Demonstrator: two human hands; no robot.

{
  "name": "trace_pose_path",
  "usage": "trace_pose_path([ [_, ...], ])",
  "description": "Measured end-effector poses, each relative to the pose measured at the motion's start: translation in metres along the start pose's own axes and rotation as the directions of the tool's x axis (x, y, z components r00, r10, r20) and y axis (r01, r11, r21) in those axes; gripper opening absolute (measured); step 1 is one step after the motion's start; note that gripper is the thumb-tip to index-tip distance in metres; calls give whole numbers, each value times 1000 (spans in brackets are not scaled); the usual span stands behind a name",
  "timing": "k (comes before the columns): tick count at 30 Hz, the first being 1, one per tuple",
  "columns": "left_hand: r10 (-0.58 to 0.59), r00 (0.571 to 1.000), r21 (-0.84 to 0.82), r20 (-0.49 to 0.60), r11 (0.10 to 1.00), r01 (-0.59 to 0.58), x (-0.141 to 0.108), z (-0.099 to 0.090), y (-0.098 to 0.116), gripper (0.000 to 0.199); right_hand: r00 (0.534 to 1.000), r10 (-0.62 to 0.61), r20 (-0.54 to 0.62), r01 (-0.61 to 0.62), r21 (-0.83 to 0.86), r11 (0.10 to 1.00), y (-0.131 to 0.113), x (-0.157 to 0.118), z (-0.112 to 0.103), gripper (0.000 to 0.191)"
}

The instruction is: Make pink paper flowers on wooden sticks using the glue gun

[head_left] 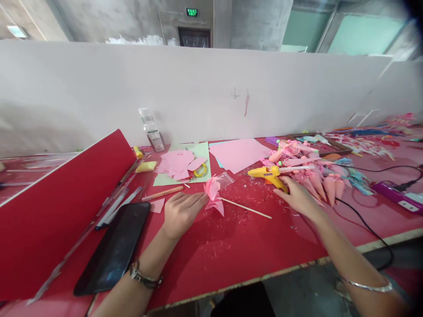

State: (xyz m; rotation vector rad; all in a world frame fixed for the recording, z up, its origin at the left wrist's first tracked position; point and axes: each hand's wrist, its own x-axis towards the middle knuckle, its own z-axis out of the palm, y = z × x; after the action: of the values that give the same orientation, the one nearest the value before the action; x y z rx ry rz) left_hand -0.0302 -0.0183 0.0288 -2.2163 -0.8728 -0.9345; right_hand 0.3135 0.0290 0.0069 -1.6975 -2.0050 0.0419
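My left hand [183, 213] pinches a pink paper flower [213, 189] by its left side, just above the red table. A thin pale stick [246, 208] runs out from the flower toward the right. My right hand [297, 196] is closed round the handle of a yellow hot glue gun [269, 173], whose nozzle points left toward the flower. A clear glue stick [295, 168] juts from the gun's back end. By the flower's upper right lies a small clear plastic piece [227, 180].
Pink paper cones [330, 187] are heaped at the right, near a purple power strip [398, 197] and black cables. Pink sheets [239, 154] and cut pieces [176, 163] lie behind. At the left are a black tablet [114, 248], pens, a bottle [153, 134] and a red divider [72, 211].
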Motion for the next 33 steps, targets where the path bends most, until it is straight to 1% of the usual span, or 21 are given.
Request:
trace_pose_path([
  [2, -9, 1000, -21, -13, 1000, 9, -1, -1, -2, 13, 999, 39, 7, -39, 10, 999, 0, 3, 8, 25],
  [3, -12, 1000, -23, -19, 1000, 12, -2, -2, -4, 12, 999, 40, 8, -40, 5, 999, 0, 5, 9, 24],
  [7, -24, 999, 1, -27, 1000, 24, -6, -3, -13, 13, 999, -46, -25, 46, -13, 999, -12, 13, 3, 27],
  [9, -29, 999, 13, -17, 999, 30, -8, -3, -17, 14, 995, -76, -62, 76, -10, 997, -24, 21, -4, 30],
  [11, -35, 999, 21, -4, 999, 35, -9, -3, -19, 15, 993, -78, -82, 81, 23, 996, -40, 31, -12, 30],
  [13, -45, 999, 32, -2, 998, 45, -10, -2, -21, 15, 993, -60, -107, 71, 109, 991, -58, 41, -17, 28],
  [16, -66, 998, 52, 6, 997, 65, -11, -1, -24, 13, 989, -102, -107, 127, 259, 957, -82, 47, -16, 27],
  [18, -76, 997, 63, 22, 995, 75, -11, 0, -24, 13, 989, -127, -76, 145, 336, 931, -93, 44, -10, 36],
  [20, -83, 996, 64, 33, 995, 81, -10, -1, -23, 13, 990, -134, -33, 136, 382, 914, -99, 36, -2, 43],
  [25, -72, 996, 28, 49, 997, 71, -5, -5, -14, 14, 991, -132, 7, 115, 439, 891, -104, 19, 7, 49],
  [28, -56, 997, 23, 52, 998, 55, -3, -7, -10, 14, 990, -140, 18, 116, 465, 878, -106, 17, 8, 45],
  [33, -60, 996, 17, 74, 998, 59, -1, -8, -9, 14, 986, -166, 10, 138, 504, 852, -110, 16, 8, 31],
])
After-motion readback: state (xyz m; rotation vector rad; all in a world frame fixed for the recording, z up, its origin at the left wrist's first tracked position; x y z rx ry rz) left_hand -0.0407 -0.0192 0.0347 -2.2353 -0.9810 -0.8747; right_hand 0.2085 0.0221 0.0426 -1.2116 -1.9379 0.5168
